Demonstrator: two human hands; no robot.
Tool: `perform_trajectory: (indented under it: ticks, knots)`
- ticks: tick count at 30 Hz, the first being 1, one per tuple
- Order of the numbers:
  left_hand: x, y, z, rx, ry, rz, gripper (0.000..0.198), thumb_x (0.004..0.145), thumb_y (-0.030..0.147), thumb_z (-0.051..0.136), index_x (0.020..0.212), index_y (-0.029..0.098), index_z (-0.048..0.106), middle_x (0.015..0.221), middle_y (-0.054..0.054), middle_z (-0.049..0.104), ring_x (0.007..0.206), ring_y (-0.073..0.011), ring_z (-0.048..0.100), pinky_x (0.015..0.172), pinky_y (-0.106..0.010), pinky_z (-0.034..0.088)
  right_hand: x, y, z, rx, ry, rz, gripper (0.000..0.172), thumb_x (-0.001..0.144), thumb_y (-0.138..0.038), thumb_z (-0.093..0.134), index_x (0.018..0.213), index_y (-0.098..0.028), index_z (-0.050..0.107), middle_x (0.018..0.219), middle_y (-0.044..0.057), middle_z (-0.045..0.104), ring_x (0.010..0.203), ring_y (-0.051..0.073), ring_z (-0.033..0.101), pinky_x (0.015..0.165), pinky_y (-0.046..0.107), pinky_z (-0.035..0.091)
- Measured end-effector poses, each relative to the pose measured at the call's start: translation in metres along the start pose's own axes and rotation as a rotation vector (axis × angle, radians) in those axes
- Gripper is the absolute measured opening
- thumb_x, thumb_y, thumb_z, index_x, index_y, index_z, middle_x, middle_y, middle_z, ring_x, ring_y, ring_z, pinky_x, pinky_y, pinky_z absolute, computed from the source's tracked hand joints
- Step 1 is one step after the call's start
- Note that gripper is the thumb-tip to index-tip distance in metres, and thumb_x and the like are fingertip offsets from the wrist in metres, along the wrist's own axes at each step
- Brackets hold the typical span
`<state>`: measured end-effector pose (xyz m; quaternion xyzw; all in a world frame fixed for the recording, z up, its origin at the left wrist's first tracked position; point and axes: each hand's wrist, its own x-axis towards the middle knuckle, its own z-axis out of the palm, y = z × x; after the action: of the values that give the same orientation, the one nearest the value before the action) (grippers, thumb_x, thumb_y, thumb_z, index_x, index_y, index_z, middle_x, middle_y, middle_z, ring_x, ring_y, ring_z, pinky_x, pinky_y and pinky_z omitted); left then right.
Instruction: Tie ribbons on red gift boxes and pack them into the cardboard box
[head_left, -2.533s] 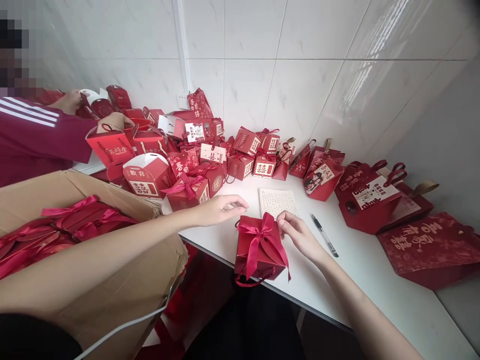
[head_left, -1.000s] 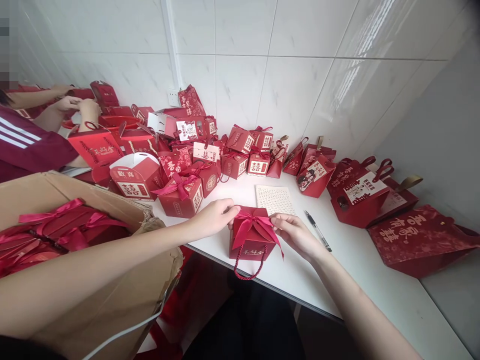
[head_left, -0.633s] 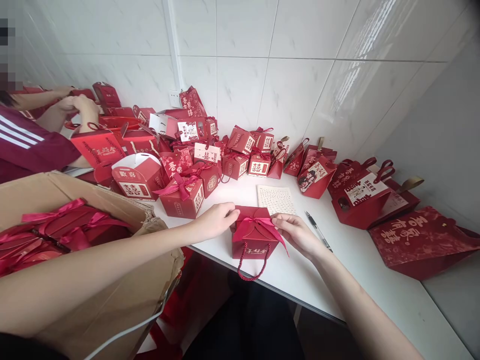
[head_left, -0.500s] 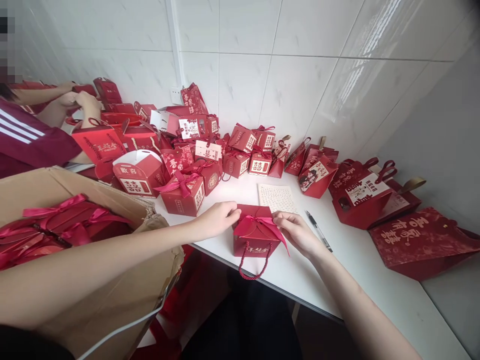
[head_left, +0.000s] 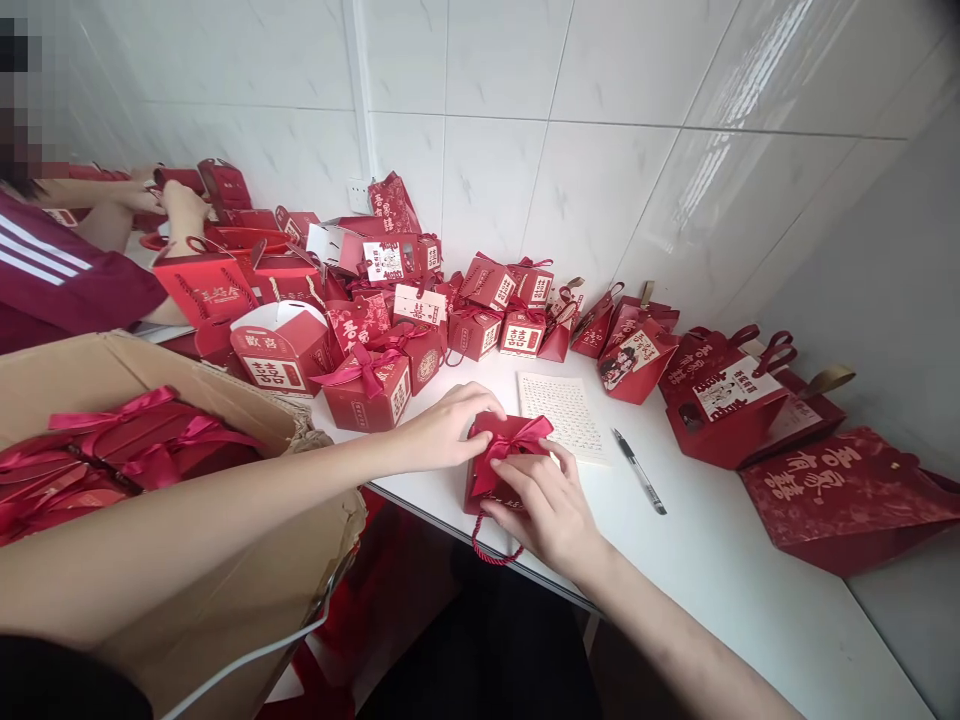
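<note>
A small dark red gift box [head_left: 475,490] stands at the table's front edge, with a pink ribbon bow [head_left: 525,436] on top. Its twisted red cord handle [head_left: 496,556] hangs over the edge in front. My left hand [head_left: 455,428] is at the box's left back corner, thumb and forefinger closed on its top. Across the front and top lies my right hand [head_left: 551,500], fingers on the bow and thumb low on the front face, gripping the box. That hand covers much of the box's front and right side.
A cardboard carton [head_left: 225,590] of ribboned boxes is at left. Many red gift boxes [head_left: 367,392] line the wall; red bags [head_left: 840,495] stand at right. A handwritten notebook [head_left: 562,410] and a pen [head_left: 639,470] lie behind. A co-worker's arm [head_left: 184,215] is at far left.
My right hand has moved left from the ribbon's end onto the box's front and top. My left hand has curled over the back corner. The bow's right tail is now hidden.
</note>
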<state>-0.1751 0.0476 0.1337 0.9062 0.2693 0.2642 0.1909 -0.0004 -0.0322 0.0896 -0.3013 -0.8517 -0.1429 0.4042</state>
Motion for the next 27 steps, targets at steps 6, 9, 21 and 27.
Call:
perform_trajectory:
  ticks: [6, 9, 21, 27]
  knots:
    - [0.005, 0.001, 0.0, -0.021, -0.114, 0.116, 0.035, 0.081, 0.003, 0.032, 0.094, 0.018, 0.061, 0.1, -0.005, 0.062, 0.104, -0.0166, 0.051, 0.096, -0.031, 0.037, 0.002, -0.003, -0.001, -0.007, 0.073, 0.07, 0.016, 0.086, -0.007, 0.05, 0.094, -0.019, 0.057, 0.078, 0.003, 0.062, 0.07, 0.015, 0.056, 0.076, 0.035, 0.041]
    - [0.007, 0.007, 0.001, -0.055, -0.082, 0.036, 0.031, 0.084, 0.006, 0.035, 0.089, 0.017, 0.063, 0.096, -0.004, 0.064, 0.1, -0.0161, 0.053, 0.094, -0.031, 0.038, 0.001, -0.004, 0.001, 0.015, 0.081, 0.066, 0.014, 0.085, -0.008, 0.053, 0.092, -0.019, 0.057, 0.079, 0.004, 0.061, 0.073, 0.016, 0.056, 0.074, 0.035, 0.042]
    - [0.005, 0.007, 0.011, -0.001, -0.019, -0.006, 0.006, 0.077, 0.022, 0.063, 0.073, 0.017, 0.065, 0.088, -0.002, 0.062, 0.092, -0.0167, 0.053, 0.085, -0.029, 0.041, 0.002, -0.003, 0.0, 0.111, 0.141, -0.069, 0.015, 0.083, -0.005, 0.056, 0.096, -0.012, 0.059, 0.076, 0.007, 0.063, 0.078, 0.018, 0.06, 0.074, 0.036, 0.051]
    - [0.006, 0.008, 0.012, 0.011, -0.002, 0.005, 0.008, 0.077, 0.021, 0.063, 0.072, 0.018, 0.067, 0.088, -0.002, 0.063, 0.088, -0.0167, 0.054, 0.082, -0.029, 0.043, 0.003, -0.005, 0.001, 0.157, 0.166, -0.098, 0.017, 0.081, -0.003, 0.058, 0.096, -0.01, 0.059, 0.074, 0.008, 0.063, 0.078, 0.019, 0.061, 0.068, 0.034, 0.054]
